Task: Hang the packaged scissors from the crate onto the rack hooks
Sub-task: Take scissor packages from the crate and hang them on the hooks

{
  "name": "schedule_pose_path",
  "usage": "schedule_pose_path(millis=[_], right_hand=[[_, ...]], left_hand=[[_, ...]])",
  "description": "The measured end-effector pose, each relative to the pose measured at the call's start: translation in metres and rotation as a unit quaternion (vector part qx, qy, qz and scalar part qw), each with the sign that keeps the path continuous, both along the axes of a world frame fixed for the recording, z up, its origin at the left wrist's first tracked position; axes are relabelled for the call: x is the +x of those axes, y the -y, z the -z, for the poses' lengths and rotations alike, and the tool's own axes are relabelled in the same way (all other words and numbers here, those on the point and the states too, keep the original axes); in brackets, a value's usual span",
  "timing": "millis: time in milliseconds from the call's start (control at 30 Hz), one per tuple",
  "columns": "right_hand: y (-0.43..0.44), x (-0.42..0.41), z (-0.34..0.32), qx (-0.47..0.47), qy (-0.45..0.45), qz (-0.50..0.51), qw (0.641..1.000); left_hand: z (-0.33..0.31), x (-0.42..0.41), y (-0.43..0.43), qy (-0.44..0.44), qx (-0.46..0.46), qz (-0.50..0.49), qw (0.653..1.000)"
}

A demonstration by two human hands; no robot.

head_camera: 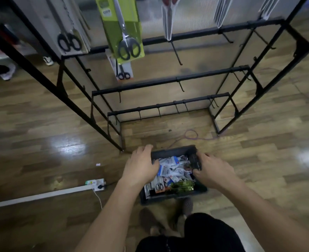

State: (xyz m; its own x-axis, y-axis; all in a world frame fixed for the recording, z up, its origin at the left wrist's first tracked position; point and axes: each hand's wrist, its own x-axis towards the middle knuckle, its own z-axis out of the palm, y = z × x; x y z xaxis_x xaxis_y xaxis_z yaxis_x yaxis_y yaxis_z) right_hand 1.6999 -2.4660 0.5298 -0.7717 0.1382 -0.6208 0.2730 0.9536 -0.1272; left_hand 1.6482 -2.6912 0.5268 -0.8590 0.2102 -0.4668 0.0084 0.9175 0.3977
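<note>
The crate (173, 149) stands on the floor (59, 142) before the rack (168, 82), full of packaged scissors (174, 170). The left hand (141, 168) grips its left rim, and the right hand (211, 170) grips its right rim.

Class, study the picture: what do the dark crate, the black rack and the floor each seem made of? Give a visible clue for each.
Dark grey rectangular crate: probably moulded plastic, matt, with a thick rounded rim. Black bar-framed rack: likely painted metal; thin straight bars, slim hooks. Brown plank floor: wood or wood-look laminate, glossy; it reflects light patches.
</note>
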Motion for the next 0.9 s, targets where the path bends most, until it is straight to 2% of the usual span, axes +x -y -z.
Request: schedule_pose_path(millis=[100,233,367,433,533,700,767,900], right_hand=[[0.004,0.003,0.03,-0.009,0.036,0.008,0.999],[0.001,-0.004,0.081,-0.024,0.103,-0.022,0.994],[-0.011,-0.028,0.176,-0.032,0.145,-0.075,0.986],[-0.017,-0.045,0.245,-0.043,0.164,-0.101,0.98],[-0.02,-0.072,0.37,-0.059,0.189,-0.123,0.972],[-0.003,-0.089,0.61,-0.092,0.238,-0.142,0.956],[0.009,-0.081,0.684,-0.102,0.215,-0.178,0.955],[0.029,-0.068,0.783,-0.08,0.101,-0.208,0.97]], left_hand=[[0.031,0.005,0.012,0.037,0.004,-0.016,0.999],[0.079,0.019,0.026,0.091,0.006,-0.103,0.99],[0.167,0.027,0.011,0.144,-0.035,-0.114,0.982],[0.233,0.021,-0.005,0.15,-0.042,-0.113,0.981],[0.36,0.008,-0.029,0.173,-0.026,-0.164,0.971],[0.603,-0.001,-0.037,0.263,-0.019,-0.277,0.924],[0.68,0.008,-0.034,0.302,-0.029,-0.301,0.904],[0.781,0.032,-0.035,0.35,-0.019,-0.361,0.864]])
